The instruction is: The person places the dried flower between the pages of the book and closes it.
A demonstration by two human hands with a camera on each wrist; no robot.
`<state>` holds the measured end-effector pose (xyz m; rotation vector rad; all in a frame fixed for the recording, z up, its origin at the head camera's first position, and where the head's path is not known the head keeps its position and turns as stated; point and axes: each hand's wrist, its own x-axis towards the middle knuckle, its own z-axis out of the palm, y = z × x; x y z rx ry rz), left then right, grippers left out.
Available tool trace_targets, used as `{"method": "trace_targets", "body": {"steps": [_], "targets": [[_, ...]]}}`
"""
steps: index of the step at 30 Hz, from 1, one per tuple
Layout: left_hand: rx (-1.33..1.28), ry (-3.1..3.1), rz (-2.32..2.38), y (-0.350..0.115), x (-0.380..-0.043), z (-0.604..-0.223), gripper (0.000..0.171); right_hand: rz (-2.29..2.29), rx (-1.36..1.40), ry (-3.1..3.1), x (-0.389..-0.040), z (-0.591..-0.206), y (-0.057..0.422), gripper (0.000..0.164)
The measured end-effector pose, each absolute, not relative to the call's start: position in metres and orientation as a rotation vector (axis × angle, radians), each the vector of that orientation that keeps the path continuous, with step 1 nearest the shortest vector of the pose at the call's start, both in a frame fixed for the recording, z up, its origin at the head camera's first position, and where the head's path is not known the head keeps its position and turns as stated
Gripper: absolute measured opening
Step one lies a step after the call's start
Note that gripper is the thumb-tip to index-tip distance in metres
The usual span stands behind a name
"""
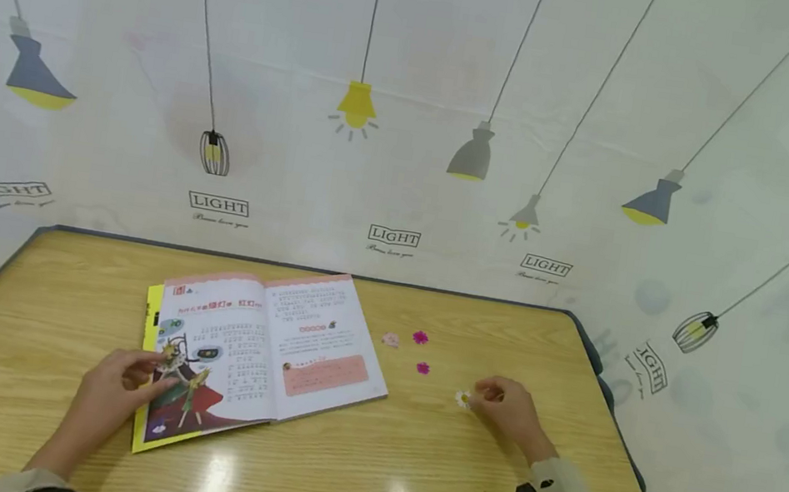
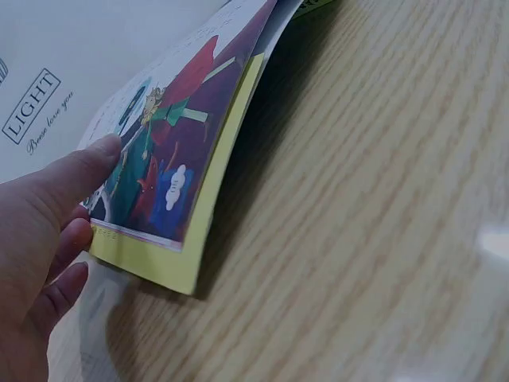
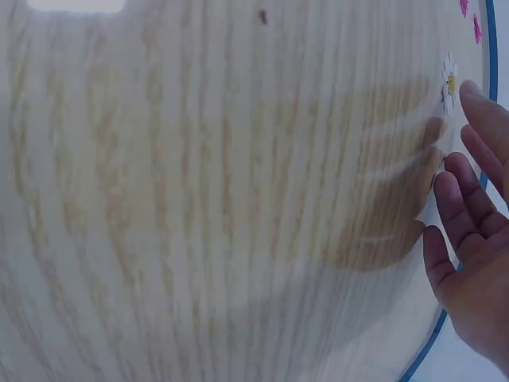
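Observation:
An open picture book [image 1: 327,346] with a yellow cover edge lies on the wooden table. My left hand [image 1: 113,387] grips its left edge; in the left wrist view the thumb [image 2: 103,151] lies on the illustrated page and the other fingers are partly hidden at the edge. Right of the book, my right hand [image 1: 510,414] is beside a white daisy-like flower [image 1: 463,399] with a yellow centre. The right wrist view shows loosely bent fingers, with one fingertip close to the flower [image 3: 450,83]; whether they touch I cannot tell.
Two magenta flowers, one upper [image 1: 420,338] and one lower [image 1: 423,368], and a pale pink flower [image 1: 390,340] lie between the book and my right hand. A lamp-printed wall covering [image 1: 292,114] rises behind the dark-edged table [image 1: 330,489].

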<state>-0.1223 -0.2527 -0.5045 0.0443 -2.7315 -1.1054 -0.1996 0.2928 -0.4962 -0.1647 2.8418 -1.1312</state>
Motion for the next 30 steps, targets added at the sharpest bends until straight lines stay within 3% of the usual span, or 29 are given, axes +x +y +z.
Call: {"method": "trace_targets", "body": {"steps": [7, 30], "targets": [[0.054, -2.816, -1.115, -0.252, -0.122, -0.511, 0.061, -1.200, -0.094, 2.839, -0.197, -0.501, 0.288, 0.027], [0.054, -2.781, -1.047, -0.249, -0.121, -0.524, 0.057, -1.204, 0.057, 2.861, -0.195, -0.504, 0.281, 0.020]]}}
